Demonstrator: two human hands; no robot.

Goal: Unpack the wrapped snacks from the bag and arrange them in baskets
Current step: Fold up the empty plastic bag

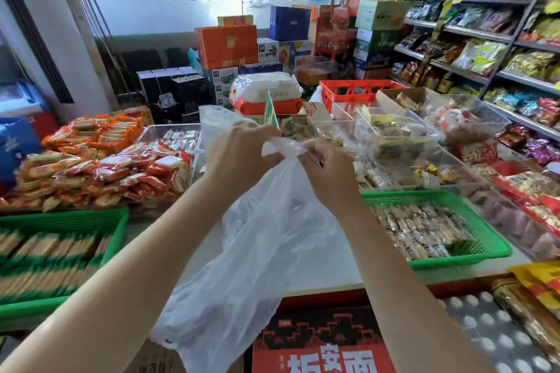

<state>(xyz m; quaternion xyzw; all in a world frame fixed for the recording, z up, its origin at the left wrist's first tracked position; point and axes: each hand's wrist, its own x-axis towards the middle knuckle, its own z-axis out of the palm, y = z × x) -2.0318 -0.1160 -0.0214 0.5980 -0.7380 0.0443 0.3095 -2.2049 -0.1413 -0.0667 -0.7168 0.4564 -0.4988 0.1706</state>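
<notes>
Two hands hold one clear plastic bag (257,251) above a shop bench (327,263).

The left hand (239,154) and right hand (325,169) pinch its gathered top between them. Two green baskets of wrapped snacks flank them: one left (60,221), one right (478,221).

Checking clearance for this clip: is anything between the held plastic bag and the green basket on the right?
Nothing visible. Both hands, left and right, hold the plastic bag over bare counter; the green basket lies just beside it.
</notes>
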